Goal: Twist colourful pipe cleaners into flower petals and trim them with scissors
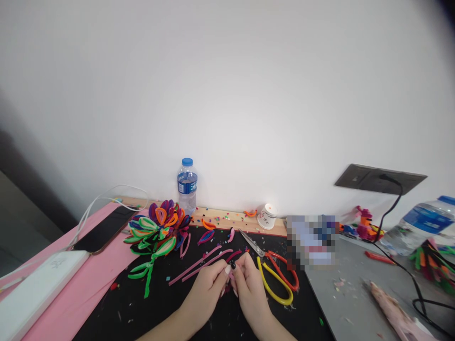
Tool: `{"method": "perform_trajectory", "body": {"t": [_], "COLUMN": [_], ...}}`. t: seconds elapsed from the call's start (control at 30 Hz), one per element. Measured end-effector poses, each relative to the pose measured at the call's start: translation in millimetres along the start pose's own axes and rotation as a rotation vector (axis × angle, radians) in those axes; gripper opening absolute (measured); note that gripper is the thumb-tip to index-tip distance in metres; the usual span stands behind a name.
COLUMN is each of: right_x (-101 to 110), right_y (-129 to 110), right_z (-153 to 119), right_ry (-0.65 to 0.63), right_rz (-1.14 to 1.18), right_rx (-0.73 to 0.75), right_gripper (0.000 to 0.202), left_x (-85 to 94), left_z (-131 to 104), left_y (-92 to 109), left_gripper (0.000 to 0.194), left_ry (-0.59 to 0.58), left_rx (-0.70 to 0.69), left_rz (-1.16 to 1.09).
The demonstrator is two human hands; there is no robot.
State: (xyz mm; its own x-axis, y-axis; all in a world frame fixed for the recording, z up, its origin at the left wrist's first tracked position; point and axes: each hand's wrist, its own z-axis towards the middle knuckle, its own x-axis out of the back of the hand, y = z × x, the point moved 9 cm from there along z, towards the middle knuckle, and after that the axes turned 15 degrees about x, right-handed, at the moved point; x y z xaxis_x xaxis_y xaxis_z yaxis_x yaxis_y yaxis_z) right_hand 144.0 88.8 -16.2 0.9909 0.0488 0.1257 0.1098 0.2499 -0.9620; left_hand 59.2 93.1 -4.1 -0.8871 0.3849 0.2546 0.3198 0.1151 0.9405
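**While fuzzy stems are lying around them, two hands are pinching a small pink fuzzy piece**

As the left hand and the right hand are meeting at the fingertips, both are closing thumb and fingers on the pink piece, which they are holding over the near part of a matte black mat; the fingers are hiding most of it. Two long, straight pink fuzzy stems are lying just beyond the left hand. Beside the right hand, metal scissors with one yellow and one red handle are resting on the mat, their blades pointing away from the person. To the left, a many-coloured bunch of looped fuzzy-stem flowers is spreading its green, orange and purple petals. Behind the mat, a clear plastic bottle with a blue cap and label and a small white paper cup are standing on the pale wooden table, where tiny coloured bits are lying scattered.
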Motion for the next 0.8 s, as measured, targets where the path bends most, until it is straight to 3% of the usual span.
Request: {"method": "perform_trajectory", "body": {"t": [0.13,0.27,0.4,0.6,0.8], "right_x": [4.0,-5.3,-16.3,-21.6,-27.6], "right_y": [-2.0,18.0,27.0,24.7,28.1], "right_z": [2.5,-3.3,-12.4,-16.2,-26.2], "right_ry": [0.069,0.031,-0.005,0.013,-0.066], "right_rz": [0.103,0.236,0.378,0.553,0.645], "right_rx": [-0.008,-0.237,-0.401,-0.470,-0.655], "right_gripper": [0.031,0.041,0.043,0.025,0.033], "left_x": [11.2,18.2,13.6,8.1,7.6], "left_z": [-1.7,-6.3,-8.8,-10.2,-12.9], "left_y": [6.6,16.5,18.1,16.6,22.6], "left_gripper": [0.032,0.028,0.024,0.023,0.023], "left_ry": [0.098,0.176,0.180,0.180,0.200], "left_rx": [-0.079,-0.219,-0.302,-0.335,-0.394], "left_rz": [0.179,0.414,0.602,0.680,0.741]}}
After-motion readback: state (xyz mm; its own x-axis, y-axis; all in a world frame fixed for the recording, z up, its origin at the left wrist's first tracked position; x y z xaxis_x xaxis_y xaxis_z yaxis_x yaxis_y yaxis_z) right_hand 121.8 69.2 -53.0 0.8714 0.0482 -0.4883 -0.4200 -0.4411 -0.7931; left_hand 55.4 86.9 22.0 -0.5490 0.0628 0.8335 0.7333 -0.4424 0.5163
